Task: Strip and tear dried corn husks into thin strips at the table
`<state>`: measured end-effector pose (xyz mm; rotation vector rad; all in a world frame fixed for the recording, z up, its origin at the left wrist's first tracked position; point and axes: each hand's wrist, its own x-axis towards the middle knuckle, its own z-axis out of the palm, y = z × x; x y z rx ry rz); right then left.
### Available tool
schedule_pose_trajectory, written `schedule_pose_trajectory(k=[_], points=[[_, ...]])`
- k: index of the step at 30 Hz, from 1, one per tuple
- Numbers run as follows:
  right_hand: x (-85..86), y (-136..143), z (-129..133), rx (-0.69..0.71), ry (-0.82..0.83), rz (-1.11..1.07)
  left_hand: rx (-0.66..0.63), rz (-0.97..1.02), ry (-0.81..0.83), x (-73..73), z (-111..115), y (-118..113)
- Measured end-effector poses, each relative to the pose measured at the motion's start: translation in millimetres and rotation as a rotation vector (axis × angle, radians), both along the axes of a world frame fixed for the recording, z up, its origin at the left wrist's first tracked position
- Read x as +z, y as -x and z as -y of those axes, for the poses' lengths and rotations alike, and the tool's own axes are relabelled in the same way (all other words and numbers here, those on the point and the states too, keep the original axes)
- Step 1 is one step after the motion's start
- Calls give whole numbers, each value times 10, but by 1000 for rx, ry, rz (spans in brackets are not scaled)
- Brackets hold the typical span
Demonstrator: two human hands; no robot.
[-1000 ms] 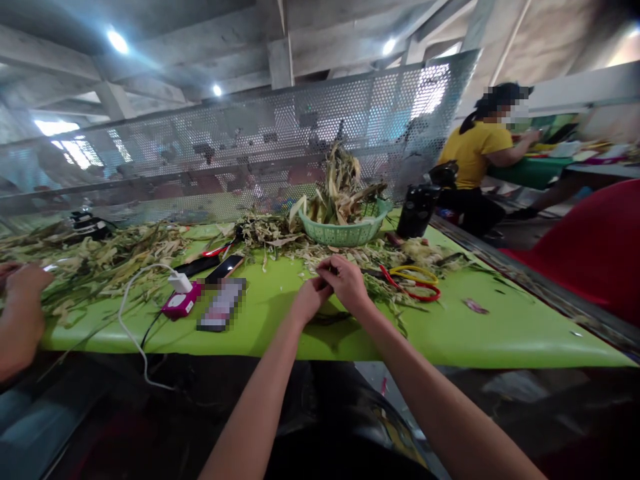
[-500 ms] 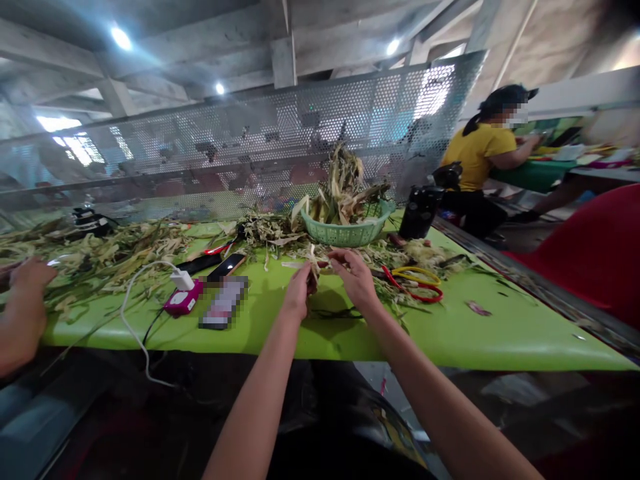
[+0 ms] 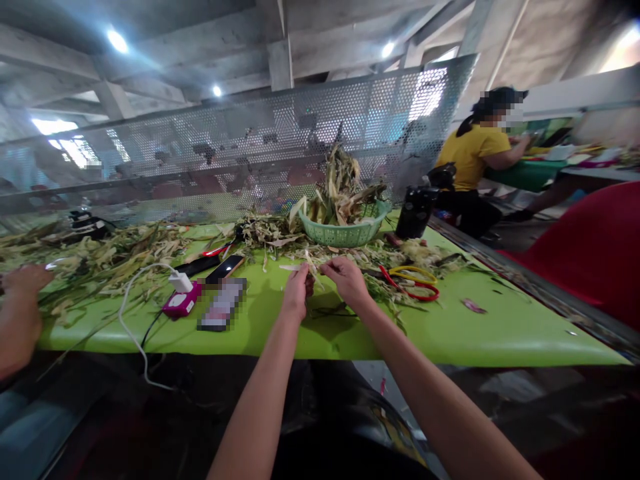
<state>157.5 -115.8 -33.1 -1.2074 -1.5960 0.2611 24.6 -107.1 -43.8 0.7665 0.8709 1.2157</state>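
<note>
Pale dry husk strips (image 3: 311,264) stand between my two hands over the green table (image 3: 320,340). My left hand (image 3: 299,291) is closed around their lower part. My right hand (image 3: 345,279) pinches at the right side of the strips, with its fingertips close to the left hand. Scissors with red and yellow handles (image 3: 411,283) lie just right of my right hand. Behind the hands stands a green basket (image 3: 340,233) heaped with dry husks (image 3: 341,187).
Left lie two phones (image 3: 225,269) (image 3: 223,305), a pink power block (image 3: 180,303) with a white cable, and a husk pile (image 3: 125,250). Another person's hand (image 3: 25,280) is far left. A black container (image 3: 416,212) stands behind right; a person in yellow (image 3: 470,157) sits beyond.
My right hand's fingers have drawn together from a more spread pose, nearer the husk strips. The other person's hand at far left has shifted slightly left.
</note>
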Motion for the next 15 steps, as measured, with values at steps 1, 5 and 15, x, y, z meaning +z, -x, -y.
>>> schedule_pose_trajectory(k=[1, 5, 15], points=[[4, 3, 5, -13, -7, -6, 15, 8, -21, 4, -1, -3], [1, 5, 28, -52, -33, -37, 37, 44, -91, 4, -9, 3], [-16, -44, -16, 129, 68, -183, -189, -58, -290, -29, 43, -15]])
